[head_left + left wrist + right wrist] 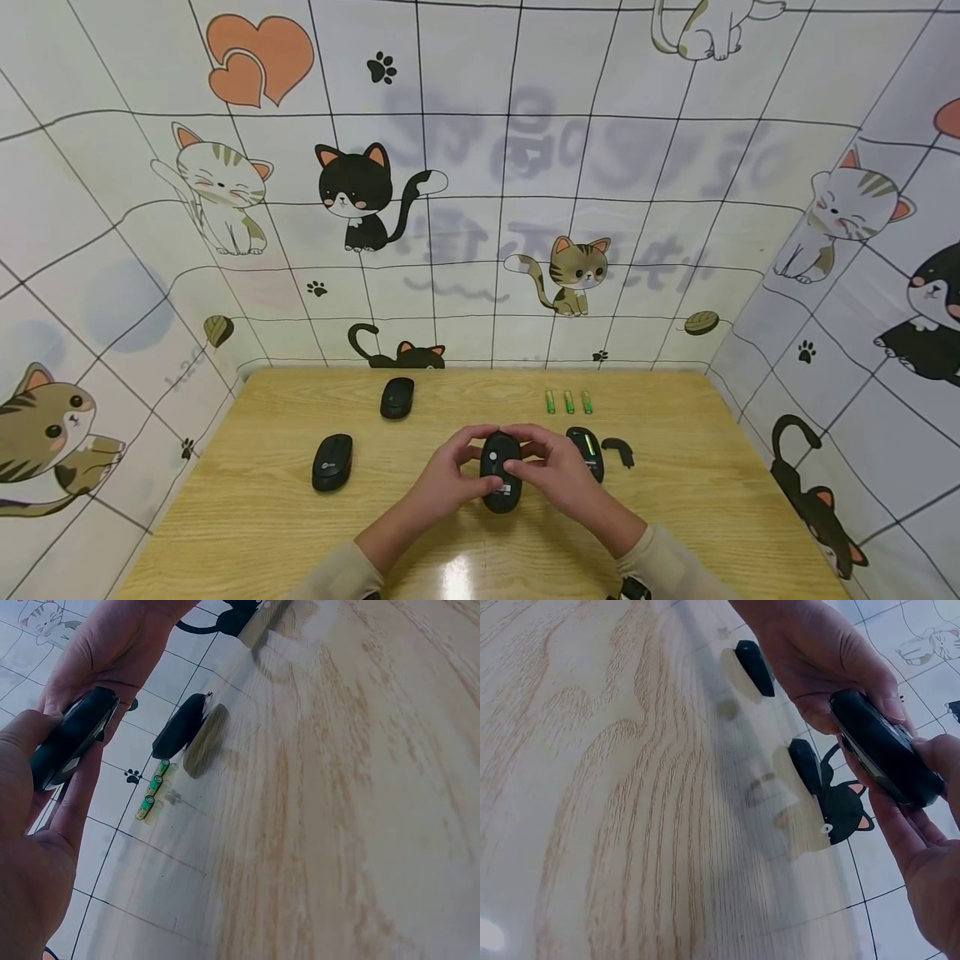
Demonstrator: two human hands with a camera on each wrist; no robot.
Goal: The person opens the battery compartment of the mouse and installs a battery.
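A black computer mouse [501, 492] is held between both hands above the table, its underside with a label facing up. My left hand [448, 473] grips its left side, thumb on the underside. On the opposite side my right hand [561, 473] grips it, its thumb also on the underside. In the left wrist view the mouse [75, 742] is seen edge-on between the hands; the right wrist view shows the mouse [885, 750] from the other side. Just beyond the right hand lies an upturned mouse [586, 450] with a green battery in its uncovered slot.
Beside the upturned mouse lies a black curved cover [619, 451]. Three green batteries [568, 402] stand in a row at the back right of the wooden table [247, 500]. Two more black mice, one nearer [332, 462] and one farther [397, 398], lie on the left.
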